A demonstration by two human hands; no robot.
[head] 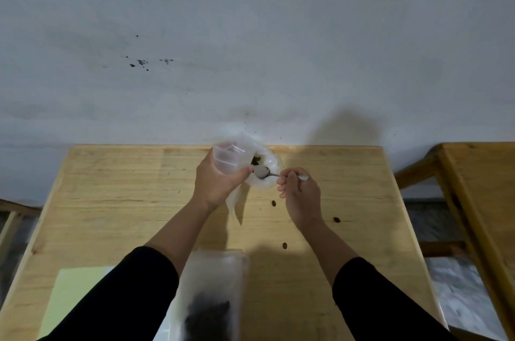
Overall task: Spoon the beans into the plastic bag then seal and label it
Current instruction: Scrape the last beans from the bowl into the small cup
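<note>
My left hand [214, 181] grips a clear plastic bag [231, 158] at the far edge of the wooden table [117, 201], holding its mouth up. My right hand [299, 195] pinches the handle of a metal spoon [264, 172], whose bowl sits at the opening of a white bag or container [269, 170] with dark beans inside. A second clear bag [214, 293] with a dark heap of beans lies flat at the near edge between my forearms. Three loose beans [273, 203] are scattered on the table below my right hand.
A pale yellow sheet [69, 293] lies at the near left of the table. A stained white wall [250, 48] rises right behind the table. Another wooden piece of furniture [479, 201] stands at the right, and a wooden frame at the left edge.
</note>
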